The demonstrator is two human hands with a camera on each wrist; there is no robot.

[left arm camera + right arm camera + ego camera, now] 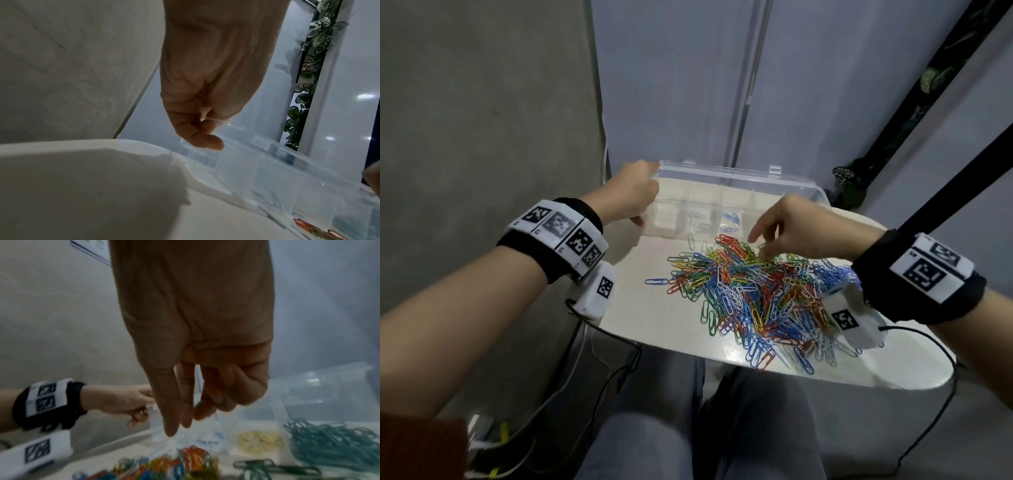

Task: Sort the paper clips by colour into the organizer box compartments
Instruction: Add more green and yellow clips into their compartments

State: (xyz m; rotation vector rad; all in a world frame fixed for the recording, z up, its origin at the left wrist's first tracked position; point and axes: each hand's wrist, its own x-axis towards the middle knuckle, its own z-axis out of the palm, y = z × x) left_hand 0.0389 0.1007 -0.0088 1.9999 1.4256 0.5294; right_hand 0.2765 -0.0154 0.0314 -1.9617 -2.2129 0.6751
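Observation:
A clear organizer box (722, 173) stands at the table's far side, lid raised. My left hand (635, 195) grips its left end, thumb and fingers curled over the wall (267, 162). A heap of mixed coloured paper clips (750, 298) lies in front of the box. My right hand (758, 245) hovers over the heap's far edge, thumb and forefinger (170, 426) pointing down, nothing visible between them. A few blue clips (731, 217) lie in a middle compartment. The right wrist view shows yellow clips (259, 441) behind the clear wall and a mass of green clips (333, 444) further right.
The white table (647, 318) is small, with rounded edges close on the left and front. A stray blue clip (655, 281) lies left of the heap. Cables hang below the table beside my legs. A leafy plant (849, 178) stands behind the box on the right.

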